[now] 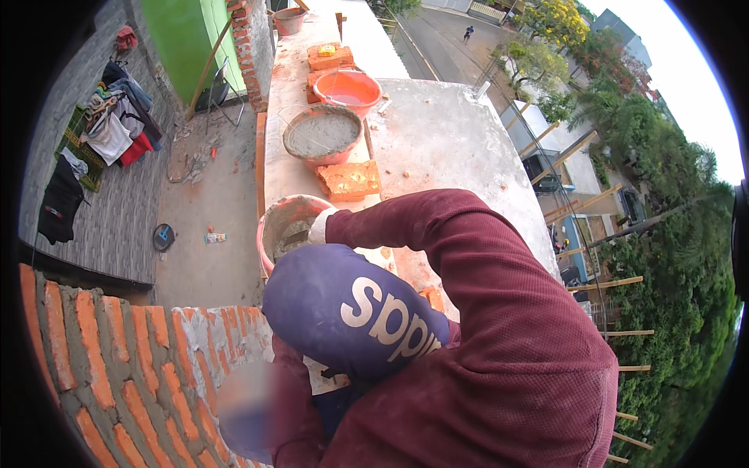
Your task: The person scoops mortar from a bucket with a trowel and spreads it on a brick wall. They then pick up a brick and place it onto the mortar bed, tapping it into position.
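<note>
My right arm in a maroon sleeve bends across to a red mortar bucket [261, 234]. Its white glove cuff, all that shows of my right hand [318, 227], lies at the bucket's near right rim. The fingers are hidden behind a rounded dark blue cloth shape [335, 312] with large pale printing. Grey mortar [285, 222] coats the bucket's inside; a grey shape in it is too covered to name. My left sleeve [295, 390] shows at lower left, beside a blurred patch, but the left hand is out of sight.
Beyond stand an orange brick [349, 181], a tub full of mortar [324, 134], an orange basin [349, 90] and stacked bricks [328, 58]. A brick wall [117, 366] rises at lower left. Clothes [117, 129] hang on the grey wall. A concrete slab [445, 140] lies right, above a street.
</note>
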The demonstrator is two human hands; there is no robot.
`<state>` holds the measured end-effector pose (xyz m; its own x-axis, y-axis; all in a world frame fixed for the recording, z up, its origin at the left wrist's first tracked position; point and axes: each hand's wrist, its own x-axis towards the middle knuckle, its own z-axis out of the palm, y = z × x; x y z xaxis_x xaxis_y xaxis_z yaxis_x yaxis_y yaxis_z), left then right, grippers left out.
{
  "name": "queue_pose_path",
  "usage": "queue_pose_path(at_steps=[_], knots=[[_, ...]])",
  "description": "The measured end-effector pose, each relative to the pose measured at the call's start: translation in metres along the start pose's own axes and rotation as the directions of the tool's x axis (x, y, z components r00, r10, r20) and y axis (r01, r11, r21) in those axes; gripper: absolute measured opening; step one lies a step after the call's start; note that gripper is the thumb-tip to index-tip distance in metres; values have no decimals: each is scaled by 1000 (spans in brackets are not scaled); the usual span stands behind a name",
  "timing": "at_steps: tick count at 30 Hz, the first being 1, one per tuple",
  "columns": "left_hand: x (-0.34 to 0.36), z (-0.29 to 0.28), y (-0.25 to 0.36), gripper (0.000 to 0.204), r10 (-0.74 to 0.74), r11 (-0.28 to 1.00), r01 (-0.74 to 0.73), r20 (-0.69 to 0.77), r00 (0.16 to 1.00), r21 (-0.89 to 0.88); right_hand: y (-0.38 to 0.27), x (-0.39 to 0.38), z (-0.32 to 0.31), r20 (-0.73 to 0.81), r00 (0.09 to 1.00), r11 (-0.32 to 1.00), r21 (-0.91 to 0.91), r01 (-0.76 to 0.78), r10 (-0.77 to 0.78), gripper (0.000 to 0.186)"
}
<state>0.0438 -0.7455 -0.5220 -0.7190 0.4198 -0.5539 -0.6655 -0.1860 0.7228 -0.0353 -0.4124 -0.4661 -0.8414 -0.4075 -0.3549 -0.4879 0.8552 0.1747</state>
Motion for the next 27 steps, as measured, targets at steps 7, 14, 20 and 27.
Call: queue_pose_path(at_steps=[7, 14, 20, 27], knots=[[-1, 0, 2, 30, 8, 1000, -8, 5, 1000, 26, 17, -70, -102, -11, 998, 991, 122, -63, 64, 22], [3, 3, 0, 27, 14, 999, -14, 14, 1000, 52, 41, -19, -39, 226, 914, 903, 194, -382, 338, 28], [-3, 4, -2, 25, 50, 998, -49, -30, 998, 41, 20, 15, 0, 450, 891, 960, 217, -175, 60, 28], [26, 52, 33, 29, 208, 943, -200, -3, 978, 267, -16, 0, -4, 485, 874, 844, 456, -283, 31, 27]])
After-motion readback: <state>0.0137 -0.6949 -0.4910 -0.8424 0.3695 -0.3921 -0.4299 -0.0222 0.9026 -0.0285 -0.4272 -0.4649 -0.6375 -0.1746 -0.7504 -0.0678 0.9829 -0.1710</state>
